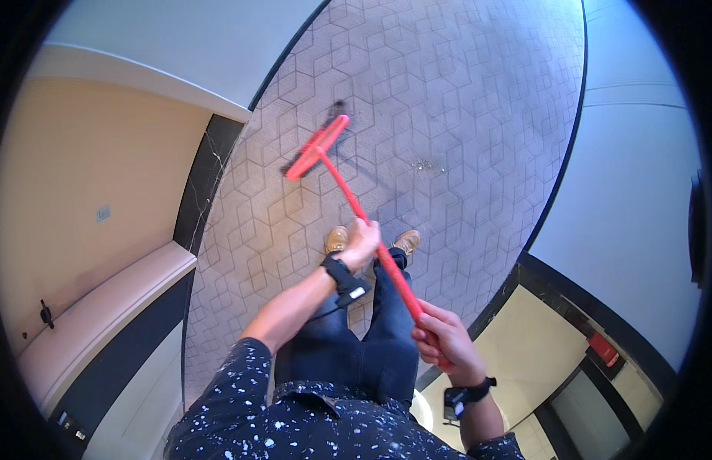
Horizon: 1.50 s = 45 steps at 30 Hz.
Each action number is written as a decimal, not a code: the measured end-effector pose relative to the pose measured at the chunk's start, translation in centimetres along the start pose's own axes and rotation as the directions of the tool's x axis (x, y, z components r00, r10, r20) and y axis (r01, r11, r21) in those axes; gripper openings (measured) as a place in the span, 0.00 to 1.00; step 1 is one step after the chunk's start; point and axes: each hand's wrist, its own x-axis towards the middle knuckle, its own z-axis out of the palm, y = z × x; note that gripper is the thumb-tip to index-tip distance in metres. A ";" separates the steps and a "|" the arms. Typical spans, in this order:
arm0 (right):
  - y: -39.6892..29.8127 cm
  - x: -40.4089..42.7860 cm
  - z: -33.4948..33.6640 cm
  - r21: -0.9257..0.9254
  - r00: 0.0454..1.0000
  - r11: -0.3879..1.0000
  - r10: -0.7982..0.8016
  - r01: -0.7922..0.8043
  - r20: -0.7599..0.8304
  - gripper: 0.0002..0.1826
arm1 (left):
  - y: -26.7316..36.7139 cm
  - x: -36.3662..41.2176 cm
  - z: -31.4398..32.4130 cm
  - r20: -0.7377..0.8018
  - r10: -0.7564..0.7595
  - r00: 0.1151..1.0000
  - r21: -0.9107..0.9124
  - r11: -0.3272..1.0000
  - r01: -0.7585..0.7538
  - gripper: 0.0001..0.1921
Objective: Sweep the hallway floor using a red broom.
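Observation:
A red push broom [317, 148] with dark bristles is held slantwise across the view, its head over the patterned floor ahead and to the left of my feet. My left hand [362, 241] is closed round the middle of the red handle. Nearer my body, my right hand [442, 339] grips the handle close to its upper end. A small scatter of light debris [427, 166] lies on the floor to the right of the broom head. The bristles are blurred, and I cannot tell whether they touch the floor.
My tan shoes [336, 238] stand on the patterned floor [476, 201]. At the left are a dark marble-look wall edge [199, 184] and a pale ledge [120, 299]. A pale wall [632, 190] with dark skirting curves along the right, above an opening with a light floor [528, 339].

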 end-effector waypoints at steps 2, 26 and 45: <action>-0.1 3.6 4.4 -0.070 0.996 0.997 0.020 -0.014 0.086 0.18 | -7.7 6.0 -4.2 -0.051 -0.015 0.999 -0.338 0.941 -0.003 0.14; 3.2 5.7 2.3 -0.061 0.998 0.998 0.013 -0.009 0.060 0.21 | -6.9 2.0 -3.9 -0.080 -0.089 0.993 -0.235 0.970 0.068 0.15; 5.8 -7.8 -16.9 -0.013 0.992 0.995 -0.103 0.103 -0.067 0.21 | -4.6 -5.1 20.6 0.085 -0.086 0.993 -0.023 0.996 0.088 0.14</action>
